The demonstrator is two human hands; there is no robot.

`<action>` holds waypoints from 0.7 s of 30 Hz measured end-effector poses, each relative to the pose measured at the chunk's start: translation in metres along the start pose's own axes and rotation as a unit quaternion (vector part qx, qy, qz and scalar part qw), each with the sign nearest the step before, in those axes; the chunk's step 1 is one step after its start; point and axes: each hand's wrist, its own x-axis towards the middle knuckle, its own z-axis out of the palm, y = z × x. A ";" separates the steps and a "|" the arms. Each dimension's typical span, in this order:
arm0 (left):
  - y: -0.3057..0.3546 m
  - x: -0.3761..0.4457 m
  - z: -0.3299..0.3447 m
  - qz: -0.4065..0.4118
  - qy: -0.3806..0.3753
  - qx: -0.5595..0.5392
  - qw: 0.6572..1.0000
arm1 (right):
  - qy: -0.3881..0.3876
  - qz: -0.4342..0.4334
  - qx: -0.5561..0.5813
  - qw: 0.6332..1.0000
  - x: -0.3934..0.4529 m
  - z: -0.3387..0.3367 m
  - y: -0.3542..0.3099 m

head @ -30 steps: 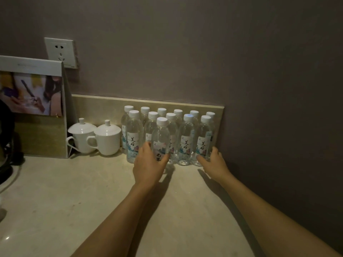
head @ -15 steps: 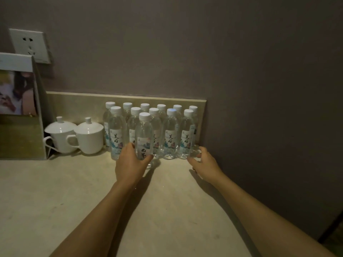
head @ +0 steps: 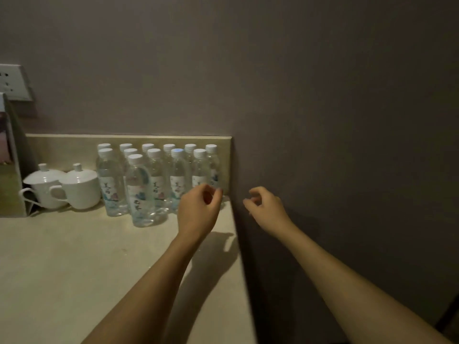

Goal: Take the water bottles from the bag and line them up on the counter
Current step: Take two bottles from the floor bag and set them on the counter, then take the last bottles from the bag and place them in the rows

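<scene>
Clear plastic water bottles [head: 139, 192] are standing in rows on the smooth beige stone counter [head: 74, 269], backing against its low splashback under a matte grey-mauve wall [head: 273, 70]. Both the left hand [head: 198, 209] and right hand [head: 267, 208] are hovering loosely curled, holding nothing. Two glossy white lidded cups [head: 79, 186] are sitting just beside the bottles.

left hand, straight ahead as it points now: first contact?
Likely the rightmost front-row bottle: the left hand, fingers loosely curled and holding nothing, sits just in front of it, aimed at the backsplash. Depth between them is unclear.
</scene>
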 end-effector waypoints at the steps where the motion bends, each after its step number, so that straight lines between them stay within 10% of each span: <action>1: 0.013 -0.004 0.013 -0.002 -0.009 -0.004 1.000 | 0.008 -0.006 -0.001 1.000 -0.001 -0.016 0.007; 21: 0.203 -0.109 0.262 0.032 -0.197 -0.088 0.976 | 0.137 0.077 0.035 0.987 -0.068 -0.246 0.204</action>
